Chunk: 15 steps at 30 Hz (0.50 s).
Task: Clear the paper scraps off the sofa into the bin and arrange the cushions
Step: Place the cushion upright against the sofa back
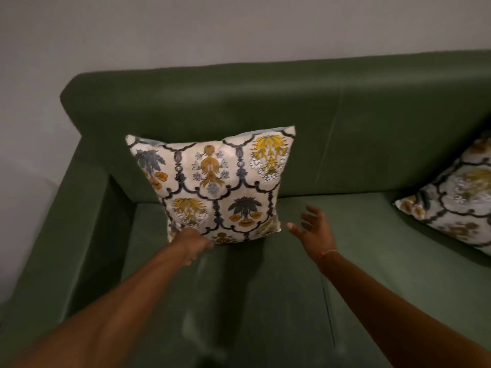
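Note:
A cream cushion with a dark lattice and yellow, orange and blue flowers stands upright against the back of the green sofa, near its left arm. My left hand is at the cushion's bottom left corner and touches its lower edge, with the fingers curled; whether it grips the fabric I cannot tell. Just right of the cushion's bottom right corner, my right hand hovers open above the seat, fingers spread, not touching the cushion. A second cushion of the same pattern lies tilted at the right edge. No paper scraps or bin are in view.
The sofa's left armrest runs along the left side. A plain grey wall rises behind the backrest. A seam divides the green seat between the two cushions.

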Each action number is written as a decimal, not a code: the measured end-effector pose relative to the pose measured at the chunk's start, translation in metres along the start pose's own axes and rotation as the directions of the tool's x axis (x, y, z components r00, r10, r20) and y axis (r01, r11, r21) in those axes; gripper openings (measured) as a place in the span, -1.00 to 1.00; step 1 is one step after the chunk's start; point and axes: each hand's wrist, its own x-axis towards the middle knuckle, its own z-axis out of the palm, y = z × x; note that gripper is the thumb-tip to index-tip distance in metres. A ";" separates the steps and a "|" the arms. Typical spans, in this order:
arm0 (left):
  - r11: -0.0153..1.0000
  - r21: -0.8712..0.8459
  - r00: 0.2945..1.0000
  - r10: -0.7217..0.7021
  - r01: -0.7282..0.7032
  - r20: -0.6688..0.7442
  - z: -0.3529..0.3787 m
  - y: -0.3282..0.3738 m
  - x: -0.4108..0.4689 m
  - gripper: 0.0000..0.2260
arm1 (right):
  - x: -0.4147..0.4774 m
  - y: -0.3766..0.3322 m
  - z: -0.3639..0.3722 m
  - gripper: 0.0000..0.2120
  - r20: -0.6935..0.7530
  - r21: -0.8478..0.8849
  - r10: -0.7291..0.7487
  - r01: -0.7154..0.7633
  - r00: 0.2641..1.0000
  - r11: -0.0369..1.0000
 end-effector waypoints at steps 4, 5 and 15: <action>0.908 0.343 0.971 0.232 -0.239 0.062 0.067 0.056 -0.029 -0.67 | -0.013 0.012 -0.078 -0.19 -0.047 -0.117 0.001 -0.006 0.999 0.993; 0.894 0.351 0.959 0.277 -0.280 0.058 0.089 0.073 -0.035 -0.57 | -0.015 0.016 -0.099 -0.17 -0.048 -0.135 0.020 -0.026 0.999 0.990; 0.857 0.290 0.904 0.390 -0.425 0.174 0.306 0.252 -0.055 -0.21 | 0.018 0.050 -0.315 -0.13 -0.485 0.094 0.147 -0.115 0.862 0.989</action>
